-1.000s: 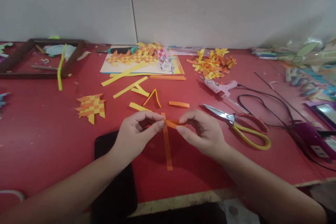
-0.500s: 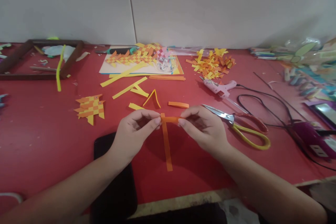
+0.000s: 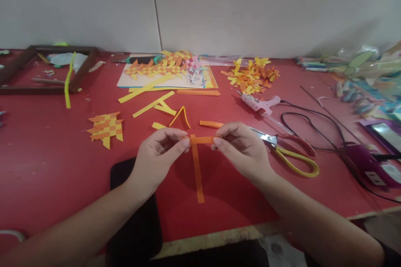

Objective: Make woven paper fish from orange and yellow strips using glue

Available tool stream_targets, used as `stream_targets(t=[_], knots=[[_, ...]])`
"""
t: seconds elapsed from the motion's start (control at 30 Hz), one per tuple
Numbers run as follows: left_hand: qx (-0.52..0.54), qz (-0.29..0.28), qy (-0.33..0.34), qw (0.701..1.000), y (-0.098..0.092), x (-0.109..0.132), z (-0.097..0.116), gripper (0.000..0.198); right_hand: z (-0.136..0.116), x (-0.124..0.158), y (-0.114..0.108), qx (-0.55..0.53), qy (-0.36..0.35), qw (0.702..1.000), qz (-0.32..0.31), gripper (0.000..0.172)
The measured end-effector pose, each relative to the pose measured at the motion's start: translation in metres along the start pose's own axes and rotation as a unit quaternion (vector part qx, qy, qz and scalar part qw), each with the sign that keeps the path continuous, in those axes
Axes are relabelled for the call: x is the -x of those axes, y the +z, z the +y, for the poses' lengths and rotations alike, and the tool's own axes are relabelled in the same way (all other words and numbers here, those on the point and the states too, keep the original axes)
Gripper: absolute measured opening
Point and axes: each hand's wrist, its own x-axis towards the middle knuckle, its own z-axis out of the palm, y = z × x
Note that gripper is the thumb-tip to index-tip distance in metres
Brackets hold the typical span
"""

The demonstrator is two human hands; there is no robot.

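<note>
Two orange paper strips (image 3: 198,175) meet in a T at the near middle of the red table (image 3: 78,192), the crosspiece pinched tightly at its ends by left hand (image 3: 156,154) and right hand (image 3: 246,150). Just beyond stands a folded yellow strip (image 3: 175,117). The right hand hides the tips of the scissors (image 3: 272,141) (handles in plain sight), and the left forearm (image 3: 90,212) crosses over a flat black object (image 3: 140,225). Farther out, a woven fish (image 3: 107,128) lies left, a pink glue gun (image 3: 262,104) right, paper scraps (image 3: 252,76) beyond it.
</note>
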Motion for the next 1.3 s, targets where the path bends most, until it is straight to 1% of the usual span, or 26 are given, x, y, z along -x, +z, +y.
stream_targets(t=[0.17,0.37,0.47,0.57,0.67,0.77,0.87,0.93,1.0,1.07,1.13,1.17,1.2,1.23,1.27,1.3], knots=[[-0.009,0.009,-0.016,1.0,0.0,0.0,-0.001,0.011,-0.001,-0.001,-0.001,-0.006,-0.003,1.0,0.001,0.01],[-0.02,0.009,-0.01,1.0,0.0,0.001,-0.002,0.01,0.001,0.001,-0.003,-0.017,-0.011,1.0,-0.014,0.009],[-0.017,0.014,-0.004,1.0,-0.001,0.002,-0.001,0.011,0.001,0.001,-0.004,0.008,-0.002,1.0,-0.027,0.009],[-0.017,0.02,0.002,1.0,-0.001,0.002,0.0,0.012,0.0,0.001,-0.004,0.043,0.01,0.999,-0.027,0.009],[-0.013,0.022,-0.001,1.0,0.0,0.001,0.0,0.012,0.0,0.0,-0.004,0.067,0.025,0.997,-0.028,0.015],[0.007,0.027,-0.012,1.0,0.0,0.0,0.0,0.014,0.002,-0.003,-0.006,0.08,0.026,0.996,-0.007,0.013],[0.029,0.047,-0.032,0.998,0.001,-0.001,0.0,0.015,0.007,-0.01,-0.013,0.122,0.021,0.991,0.056,0.01],[0.036,0.059,-0.044,0.997,0.001,-0.001,0.001,0.014,0.012,-0.016,-0.02,0.183,0.032,0.978,0.097,0.011],[0.038,0.059,-0.054,0.996,0.001,-0.002,0.002,0.013,0.017,-0.02,-0.025,0.279,0.037,0.954,0.103,0.01],[0.037,0.053,-0.061,0.996,0.002,-0.002,0.003,0.011,0.022,-0.022,-0.029,0.398,0.008,0.912,0.098,0.011],[0.037,0.049,-0.063,0.996,0.002,-0.002,0.003,0.01,0.023,-0.021,-0.028,0.48,-0.054,0.87,0.097,0.015],[0.037,0.049,-0.063,0.996,0.002,-0.002,0.003,0.009,0.023,-0.02,-0.026,0.495,-0.085,0.86,0.087,0.018],[0.038,0.048,-0.062,0.996,0.002,-0.002,0.003,0.009,0.02,-0.018,-0.024,0.494,-0.111,0.861,0.057,0.02],[0.039,0.046,-0.062,0.996,0.002,-0.001,0.003,0.009,0.018,-0.015,-0.021,0.482,-0.133,0.866,0.007,0.021],[0.04,0.045,-0.062,0.996,0.002,-0.001,0.003,0.009,0.014,-0.013,-0.018,0.467,-0.15,0.87,-0.055,0.026],[0.04,0.044,-0.062,0.996,0.002,-0.001,0.003,0.009,0.011,-0.01,-0.015,0.455,-0.16,0.867,-0.123,0.035]])
